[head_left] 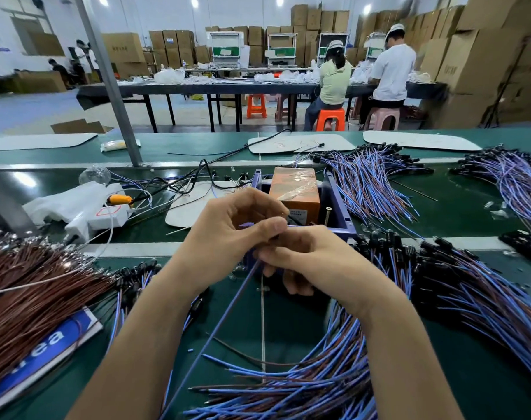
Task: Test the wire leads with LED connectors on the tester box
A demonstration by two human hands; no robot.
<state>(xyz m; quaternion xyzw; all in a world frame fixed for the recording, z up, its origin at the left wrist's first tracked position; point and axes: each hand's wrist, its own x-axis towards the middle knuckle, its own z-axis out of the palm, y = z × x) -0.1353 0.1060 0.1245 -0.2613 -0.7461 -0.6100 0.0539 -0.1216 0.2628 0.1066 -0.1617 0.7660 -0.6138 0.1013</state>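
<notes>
Both hands meet just in front of the tester box (297,192), an orange block taped over and seated in a blue frame (337,204). My left hand (227,234) curls its fingers and thumb around the black connector end of a blue wire lead (221,325), which trails down toward me. My right hand (306,259) pinches the same lead just below the left hand's fingers. The connector tip itself is mostly hidden between my fingers. Piles of blue and brown leads with black connectors (394,247) lie around my right wrist.
A heap of brown wires (31,295) lies at left over a blue-and-white sign (46,347). More lead bundles (370,180) sit behind the box and at far right (515,180). White power strip (106,216), black cables and a metal post (115,95) stand at left. Two people work at a far table.
</notes>
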